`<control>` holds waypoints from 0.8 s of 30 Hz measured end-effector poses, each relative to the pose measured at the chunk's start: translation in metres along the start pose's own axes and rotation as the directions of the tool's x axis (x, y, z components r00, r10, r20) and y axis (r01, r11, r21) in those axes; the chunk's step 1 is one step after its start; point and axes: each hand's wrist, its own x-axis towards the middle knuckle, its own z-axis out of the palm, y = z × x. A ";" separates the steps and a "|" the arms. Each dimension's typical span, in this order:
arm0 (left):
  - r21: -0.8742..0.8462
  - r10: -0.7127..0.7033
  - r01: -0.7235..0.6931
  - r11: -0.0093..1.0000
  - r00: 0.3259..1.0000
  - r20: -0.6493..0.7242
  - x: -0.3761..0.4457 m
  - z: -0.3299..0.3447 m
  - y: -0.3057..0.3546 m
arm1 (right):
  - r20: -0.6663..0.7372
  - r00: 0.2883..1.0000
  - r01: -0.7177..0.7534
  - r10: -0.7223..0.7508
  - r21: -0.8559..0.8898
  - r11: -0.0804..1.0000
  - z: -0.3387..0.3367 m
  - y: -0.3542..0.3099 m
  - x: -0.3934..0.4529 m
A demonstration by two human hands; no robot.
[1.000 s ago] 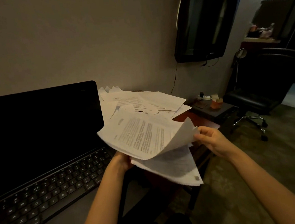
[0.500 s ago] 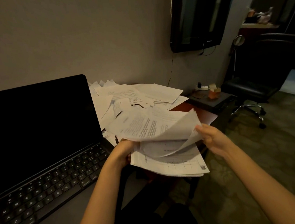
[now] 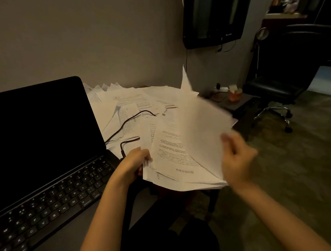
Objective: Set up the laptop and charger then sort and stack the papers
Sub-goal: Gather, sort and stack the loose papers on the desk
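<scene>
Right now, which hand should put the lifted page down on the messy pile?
Probably the right hand: it holds the raised sheet. The left hand grips the stack.

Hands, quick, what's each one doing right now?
Left hand: grips the stack of papers.
Right hand: blurred, lifting a sheet; grip cannot be told.

Wall-mounted television (image 3: 212, 12), black office chair (image 3: 287, 72), small orange box (image 3: 235, 95) on side table (image 3: 236, 105)

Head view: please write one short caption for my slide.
Beside an open laptop, the left hand grips a paper stack while the right hand lifts a sheet.
</scene>
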 end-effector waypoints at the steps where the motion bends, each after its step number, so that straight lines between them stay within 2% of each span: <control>1: -0.048 -0.013 0.013 0.999 1.000 -0.002 -0.002 0.001 0.001 | 0.078 0.980 0.186 -0.182 -0.052 0.981 0.002 -0.002 -0.011; 3: -0.167 -0.003 0.005 0.986 1.000 0.010 -0.003 0.000 0.000 | 0.227 0.890 0.418 -0.396 -0.057 0.907 0.007 -0.009 -0.027; 5: -0.248 0.040 -0.029 0.968 0.998 0.041 0.001 -0.001 -0.003 | 0.298 0.816 0.546 -0.496 -0.116 0.829 0.014 -0.011 -0.039; 7: -0.310 0.040 -0.023 0.950 0.998 0.047 0.003 -0.002 -0.005 | 0.387 0.787 0.587 -0.481 -0.228 0.777 0.020 -0.008 -0.049; 9: -0.300 0.028 -0.009 0.954 0.998 0.059 0.003 -0.002 -0.006 | 0.463 0.789 0.568 -0.404 -0.300 0.766 0.025 0.000 -0.056; 11: -0.243 0.027 -0.006 0.970 0.996 0.084 0.001 -0.001 -0.004 | 0.552 0.763 0.552 -0.338 -0.283 0.785 0.031 0.006 -0.058; 13: -0.190 0.022 -0.004 0.982 0.995 0.094 -0.001 0.002 -0.001 | 0.683 0.676 0.546 -0.277 -0.212 0.810 0.032 0.008 -0.057; 14: -0.157 0.023 -0.010 0.988 0.996 0.083 0.000 0.003 -0.001 | 0.728 0.651 0.491 -0.217 -0.185 0.852 0.031 0.005 -0.055; 15: -0.097 0.036 -0.030 0.995 0.997 0.064 0.001 0.003 -0.002 | 0.746 0.656 0.364 -0.117 -0.176 0.915 0.028 0.003 -0.051; 16: -0.025 0.058 -0.057 0.998 0.997 0.055 0.001 0.004 -0.002 | 0.720 0.694 0.183 0.018 -0.200 0.962 0.025 0.001 -0.047; 17: 0.029 0.079 -0.081 0.996 0.995 0.060 0.000 0.005 -0.001 | 0.636 0.757 0.012 0.152 -0.245 0.969 0.022 0.002 -0.041; 18: 0.055 0.097 -0.101 0.993 0.993 0.073 -0.001 0.006 -0.001 | 0.501 0.823 -0.121 0.269 -0.308 0.944 0.019 0.007 -0.034; 19: 0.066 0.111 -0.117 0.991 0.990 0.087 -0.001 0.008 -0.001 | 0.358 0.849 -0.220 0.388 -0.428 0.876 0.017 0.020 -0.027; 20: 0.072 0.129 -0.137 0.988 0.987 0.096 -0.002 0.008 -0.001 | 0.242 0.817 -0.336 0.524 -0.539 0.772 0.013 0.032 -0.020; 21: 0.067 0.151 -0.159 0.985 0.983 0.100 -0.002 0.009 -0.001 | 0.170 0.694 -0.498 0.700 -0.589 0.637 0.010 0.044 -0.014; 22: 0.050 0.178 -0.184 0.982 0.978 0.107 -0.003 0.009 0.000 | 0.158 0.488 -0.679 0.859 -0.550 0.487 0.006 0.056 -0.010; 23: 0.023 0.206 -0.210 0.977 0.971 0.119 -0.005 0.009 0.001 | 0.238 0.263 -0.840 0.935 -0.420 0.343 0.004 0.066 -0.007; 24: -0.008 0.233 -0.234 0.972 0.964 0.132 -0.007 0.009 0.002 | 0.369 0.080 -0.943 0.926 -0.272 0.190 0.000 0.071 -0.005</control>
